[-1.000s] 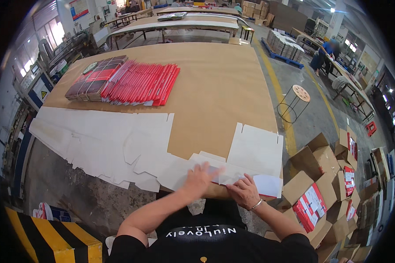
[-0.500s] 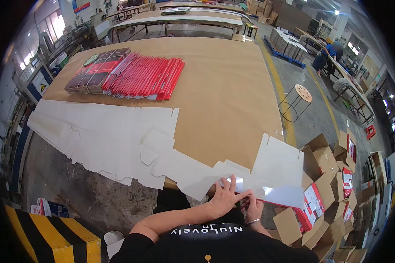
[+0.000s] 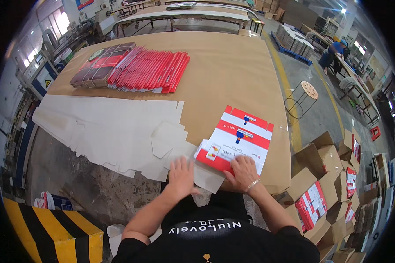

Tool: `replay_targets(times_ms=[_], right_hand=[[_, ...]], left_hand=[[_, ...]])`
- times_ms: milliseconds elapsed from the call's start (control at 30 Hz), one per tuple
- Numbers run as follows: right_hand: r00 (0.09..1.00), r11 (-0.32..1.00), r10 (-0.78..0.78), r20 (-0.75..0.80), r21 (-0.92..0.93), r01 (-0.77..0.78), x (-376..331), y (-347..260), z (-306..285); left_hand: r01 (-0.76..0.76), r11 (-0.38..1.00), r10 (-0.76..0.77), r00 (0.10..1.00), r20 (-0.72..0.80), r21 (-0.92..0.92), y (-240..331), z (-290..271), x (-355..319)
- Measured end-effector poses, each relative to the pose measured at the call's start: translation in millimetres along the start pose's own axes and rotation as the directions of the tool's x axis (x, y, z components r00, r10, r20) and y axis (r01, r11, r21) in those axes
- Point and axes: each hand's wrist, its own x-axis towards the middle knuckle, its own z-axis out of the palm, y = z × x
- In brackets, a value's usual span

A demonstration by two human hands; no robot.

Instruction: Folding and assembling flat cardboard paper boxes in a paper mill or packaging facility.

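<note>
A flattened red-and-white printed carton (image 3: 232,142) lies on the near right of the table, partly over white card blanks (image 3: 105,127). Close to its near edge my right hand (image 3: 246,174), with a bracelet at the wrist, has curled fingers on the carton and the thumb along its edge. My left hand (image 3: 181,179) is off to the left with fingers spread, slightly blurred, holding nothing. It is over or just in front of the blanks' near edge; whether it touches them I cannot tell.
A row of red folded cartons (image 3: 151,70) leans against a tied dark bundle (image 3: 101,65) at the table's far left. Open cardboard boxes (image 3: 314,164) with red-and-white cartons stand at right. A stool (image 3: 309,90), a striped yellow-black block (image 3: 52,232) and a distant person (image 3: 335,52) also show.
The carton, earlier white side up at the near edge, now lies printed side up farther onto the table. My left hand has moved left, away from it; the right hand has come onto it.
</note>
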Motion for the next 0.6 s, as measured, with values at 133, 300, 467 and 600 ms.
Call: replay_targets(times_ms=[133, 300, 467, 600], right_hand=[[0.953, 0.988, -0.13, -0.274, -0.114, 0.102, 6, -8, 39], [0.942, 0.979, -0.194, -0.272, -0.113, 0.169, -29, 15, 41], [0.814, 0.971, -0.234, -0.532, -0.086, 0.223, -41, 60, 13], [0.736, 0.907, -0.35, -0.579, -0.013, 0.421, -30, 75, 19]], left_hand=[[-0.086, 0.989, 0.137, 0.853, -0.504, 0.124, -36, 68, 32], [-0.35, 0.909, 0.409, 0.641, -0.649, 0.227, -37, 69, 21], [-0.449, 0.888, 0.428, 0.885, -0.185, -0.094, -32, 5, 57], [-0.407, 0.875, 0.45, 0.883, 0.133, -0.26, -43, -16, 127]])
